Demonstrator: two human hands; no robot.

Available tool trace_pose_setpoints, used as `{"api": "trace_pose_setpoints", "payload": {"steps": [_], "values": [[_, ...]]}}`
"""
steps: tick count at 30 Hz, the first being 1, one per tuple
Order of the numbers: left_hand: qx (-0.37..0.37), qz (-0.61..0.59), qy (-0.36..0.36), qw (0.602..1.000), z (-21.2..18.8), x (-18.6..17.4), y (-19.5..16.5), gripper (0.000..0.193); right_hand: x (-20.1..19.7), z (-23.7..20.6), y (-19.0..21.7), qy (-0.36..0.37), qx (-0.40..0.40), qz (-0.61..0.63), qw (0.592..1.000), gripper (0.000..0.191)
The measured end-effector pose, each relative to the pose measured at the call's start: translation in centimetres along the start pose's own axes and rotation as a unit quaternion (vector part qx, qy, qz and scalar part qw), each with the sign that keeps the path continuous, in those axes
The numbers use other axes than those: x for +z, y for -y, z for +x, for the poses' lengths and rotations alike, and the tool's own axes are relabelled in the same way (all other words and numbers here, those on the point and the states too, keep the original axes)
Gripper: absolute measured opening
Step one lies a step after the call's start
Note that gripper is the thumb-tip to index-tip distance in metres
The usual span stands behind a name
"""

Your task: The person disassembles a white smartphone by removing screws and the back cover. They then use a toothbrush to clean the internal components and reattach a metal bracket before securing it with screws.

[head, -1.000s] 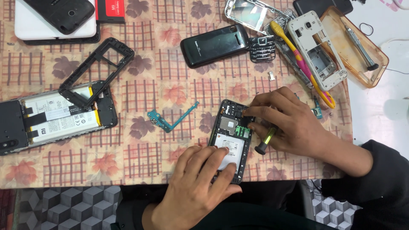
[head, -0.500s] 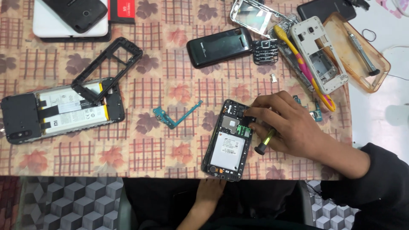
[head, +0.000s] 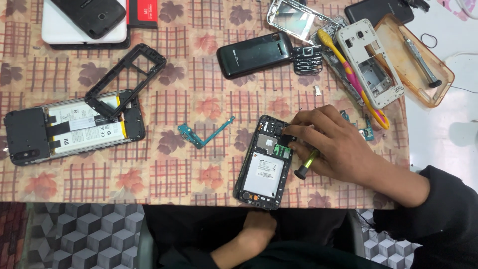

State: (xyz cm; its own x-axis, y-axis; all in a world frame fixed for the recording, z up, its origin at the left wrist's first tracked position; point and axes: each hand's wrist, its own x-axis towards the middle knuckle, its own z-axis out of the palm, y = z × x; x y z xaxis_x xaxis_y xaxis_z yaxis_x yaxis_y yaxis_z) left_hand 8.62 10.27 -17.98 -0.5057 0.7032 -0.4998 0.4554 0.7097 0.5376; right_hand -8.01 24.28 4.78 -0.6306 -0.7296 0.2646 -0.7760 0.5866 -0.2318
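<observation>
The opened phone (head: 264, 167) lies back-up near the front edge of the desk (head: 199, 79), its silver battery showing and its upper right corner hidden under the right hand (head: 331, 147). That hand has its grip closed on a small screwdriver (head: 306, 163): only the green shaft and black cap stick out below the fingers, and the tip is covered. The left hand (head: 259, 228) rests below the desk edge, off the phone; its fingers curl loosely and I cannot tell whether they hold anything.

Left of the phone lies one teal circuit strip (head: 203, 134). Further left, a second opened phone (head: 74, 130) lies under one empty black frame (head: 127, 79). Behind are one closed black phone (head: 254, 55), one keypad (head: 308, 60), one white phone shell (head: 371, 62) and one orange tray (head: 418, 65) with a tool in it. Phones at the top edge are cut off.
</observation>
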Motion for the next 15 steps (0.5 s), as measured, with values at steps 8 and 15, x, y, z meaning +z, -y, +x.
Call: {"api": "trace_pose_setpoints", "payload": {"steps": [8,15], "values": [[0.339,-0.035,-0.063,0.938,-12.7,-12.0,-1.6,0.026,0.3,-0.2,-0.1,-0.021,-0.039,-0.010,0.999,0.034],[0.260,0.068,-0.396,0.878,-17.3,-22.5,-0.6,0.033,0.0,-0.4,-0.2,-0.016,-0.050,-0.003,0.999,0.033]]}}
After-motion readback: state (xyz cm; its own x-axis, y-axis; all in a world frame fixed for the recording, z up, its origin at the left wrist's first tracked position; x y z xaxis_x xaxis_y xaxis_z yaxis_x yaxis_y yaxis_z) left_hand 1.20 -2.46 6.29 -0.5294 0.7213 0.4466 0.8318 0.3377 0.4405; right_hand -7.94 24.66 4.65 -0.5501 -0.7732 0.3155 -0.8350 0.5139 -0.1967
